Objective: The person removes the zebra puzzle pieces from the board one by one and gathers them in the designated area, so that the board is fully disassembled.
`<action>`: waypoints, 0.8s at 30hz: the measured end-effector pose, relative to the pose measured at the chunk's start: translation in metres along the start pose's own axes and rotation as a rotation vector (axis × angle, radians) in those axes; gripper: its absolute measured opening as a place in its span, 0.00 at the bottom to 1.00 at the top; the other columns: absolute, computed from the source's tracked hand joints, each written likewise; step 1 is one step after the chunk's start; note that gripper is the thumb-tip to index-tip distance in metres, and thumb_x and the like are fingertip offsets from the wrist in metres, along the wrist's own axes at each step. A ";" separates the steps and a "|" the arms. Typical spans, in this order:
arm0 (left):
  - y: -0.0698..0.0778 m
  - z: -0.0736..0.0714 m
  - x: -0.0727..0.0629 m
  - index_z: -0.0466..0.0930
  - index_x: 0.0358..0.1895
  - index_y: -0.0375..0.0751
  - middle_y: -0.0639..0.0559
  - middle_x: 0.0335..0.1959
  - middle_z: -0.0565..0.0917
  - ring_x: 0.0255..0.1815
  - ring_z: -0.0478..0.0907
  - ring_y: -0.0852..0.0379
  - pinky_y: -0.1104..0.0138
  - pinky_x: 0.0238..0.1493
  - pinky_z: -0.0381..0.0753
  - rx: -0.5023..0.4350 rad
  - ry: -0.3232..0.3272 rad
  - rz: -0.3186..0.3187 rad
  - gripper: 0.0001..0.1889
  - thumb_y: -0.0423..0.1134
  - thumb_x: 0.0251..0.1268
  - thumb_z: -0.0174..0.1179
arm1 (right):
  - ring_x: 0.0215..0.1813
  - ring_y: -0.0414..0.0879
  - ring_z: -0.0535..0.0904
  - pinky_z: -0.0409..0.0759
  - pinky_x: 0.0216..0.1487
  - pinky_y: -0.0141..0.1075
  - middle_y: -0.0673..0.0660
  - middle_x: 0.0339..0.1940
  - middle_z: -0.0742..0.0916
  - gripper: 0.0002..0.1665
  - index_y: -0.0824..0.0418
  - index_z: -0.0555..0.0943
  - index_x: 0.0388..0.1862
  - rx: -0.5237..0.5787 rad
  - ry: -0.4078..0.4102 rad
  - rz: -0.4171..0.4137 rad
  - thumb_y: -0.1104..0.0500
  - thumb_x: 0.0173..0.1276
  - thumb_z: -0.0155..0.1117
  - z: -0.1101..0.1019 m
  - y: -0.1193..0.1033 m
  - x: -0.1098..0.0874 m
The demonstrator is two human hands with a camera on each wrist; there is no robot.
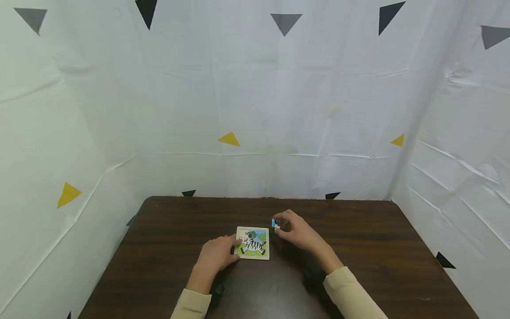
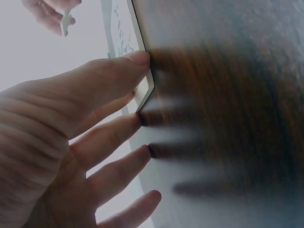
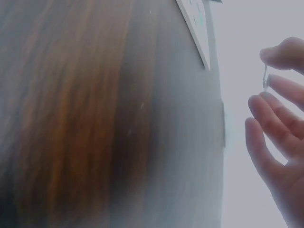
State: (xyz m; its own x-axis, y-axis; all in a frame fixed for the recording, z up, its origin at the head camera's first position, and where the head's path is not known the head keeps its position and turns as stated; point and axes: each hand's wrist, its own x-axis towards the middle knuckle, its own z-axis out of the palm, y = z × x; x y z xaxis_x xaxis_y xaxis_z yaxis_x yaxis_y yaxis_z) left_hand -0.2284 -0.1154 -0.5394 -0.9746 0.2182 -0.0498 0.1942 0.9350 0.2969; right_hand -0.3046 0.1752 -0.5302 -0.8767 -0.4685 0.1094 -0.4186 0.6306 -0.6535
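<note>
A square zebra puzzle (image 1: 255, 244) in a pale wooden tray lies flat on the table. At its left side rests my left hand (image 1: 217, 253). In the left wrist view, the thumb (image 2: 137, 58) lies along the tray's near edge and the index finger reaches behind its corner, holding it between them. The other fingers spread loosely near the tabletop. To the right of the tray and above the table, my right hand (image 1: 298, 230) pinches a small puzzle piece (image 1: 276, 223) with blue and black-and-white print. In the right wrist view the piece (image 3: 265, 78) appears edge-on between thumb and fingertips.
The dark brown wooden table (image 1: 179, 226) has rounded far corners. White sheeting (image 1: 255, 97) with grey, black and yellow triangles hangs behind it and on both sides. Small dark objects sit under both wrists, their kind unclear.
</note>
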 end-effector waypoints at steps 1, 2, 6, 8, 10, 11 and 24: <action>0.000 -0.001 -0.001 0.85 0.71 0.55 0.48 0.75 0.81 0.73 0.80 0.41 0.43 0.67 0.83 -0.005 -0.002 -0.001 0.28 0.48 0.68 0.76 | 0.50 0.44 0.83 0.86 0.53 0.45 0.53 0.57 0.84 0.24 0.55 0.83 0.68 -0.004 0.003 0.007 0.55 0.76 0.73 -0.001 0.003 -0.002; 0.000 -0.001 -0.001 0.85 0.71 0.55 0.48 0.75 0.81 0.73 0.80 0.41 0.42 0.68 0.82 -0.010 -0.004 -0.001 0.28 0.48 0.68 0.76 | 0.51 0.45 0.84 0.86 0.53 0.46 0.53 0.57 0.84 0.24 0.55 0.83 0.68 -0.010 0.006 0.015 0.55 0.76 0.73 -0.003 0.005 -0.005; -0.001 -0.003 -0.003 0.84 0.72 0.54 0.48 0.75 0.81 0.74 0.79 0.41 0.42 0.69 0.81 -0.012 -0.011 0.002 0.28 0.48 0.69 0.75 | 0.51 0.45 0.83 0.85 0.53 0.46 0.53 0.57 0.84 0.23 0.56 0.84 0.67 -0.024 0.003 0.045 0.56 0.76 0.73 -0.008 0.015 -0.013; -0.001 -0.004 -0.004 0.83 0.72 0.54 0.48 0.76 0.80 0.74 0.79 0.41 0.42 0.70 0.80 -0.012 -0.013 0.001 0.29 0.48 0.69 0.75 | 0.50 0.47 0.81 0.84 0.50 0.45 0.55 0.56 0.84 0.22 0.58 0.85 0.66 -0.023 -0.020 0.060 0.57 0.75 0.73 -0.009 0.018 -0.016; -0.001 -0.004 -0.005 0.83 0.73 0.54 0.48 0.76 0.80 0.75 0.79 0.41 0.41 0.71 0.79 -0.017 -0.020 -0.005 0.29 0.48 0.70 0.74 | 0.49 0.47 0.80 0.83 0.49 0.44 0.55 0.55 0.84 0.22 0.60 0.85 0.65 -0.026 -0.050 0.070 0.58 0.74 0.73 -0.009 0.022 -0.018; -0.001 -0.005 -0.005 0.82 0.73 0.53 0.47 0.76 0.80 0.75 0.78 0.41 0.41 0.72 0.79 -0.019 -0.022 -0.008 0.29 0.48 0.70 0.74 | 0.49 0.47 0.80 0.83 0.48 0.43 0.56 0.55 0.84 0.22 0.60 0.85 0.64 -0.032 -0.063 0.076 0.58 0.74 0.73 -0.008 0.024 -0.019; 0.000 -0.002 -0.005 0.83 0.73 0.55 0.48 0.76 0.80 0.75 0.79 0.42 0.42 0.71 0.80 -0.002 -0.025 -0.012 0.28 0.49 0.70 0.74 | 0.49 0.49 0.80 0.83 0.50 0.49 0.57 0.56 0.83 0.23 0.59 0.85 0.66 -0.053 -0.012 0.133 0.60 0.74 0.73 0.006 0.029 -0.020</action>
State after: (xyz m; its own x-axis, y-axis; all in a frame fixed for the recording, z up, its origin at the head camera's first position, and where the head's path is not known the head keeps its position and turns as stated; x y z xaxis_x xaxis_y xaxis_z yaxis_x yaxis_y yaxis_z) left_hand -0.2232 -0.1170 -0.5372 -0.9739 0.2137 -0.0769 0.1821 0.9372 0.2976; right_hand -0.2978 0.1991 -0.5559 -0.9227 -0.3853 0.0152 -0.3106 0.7194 -0.6213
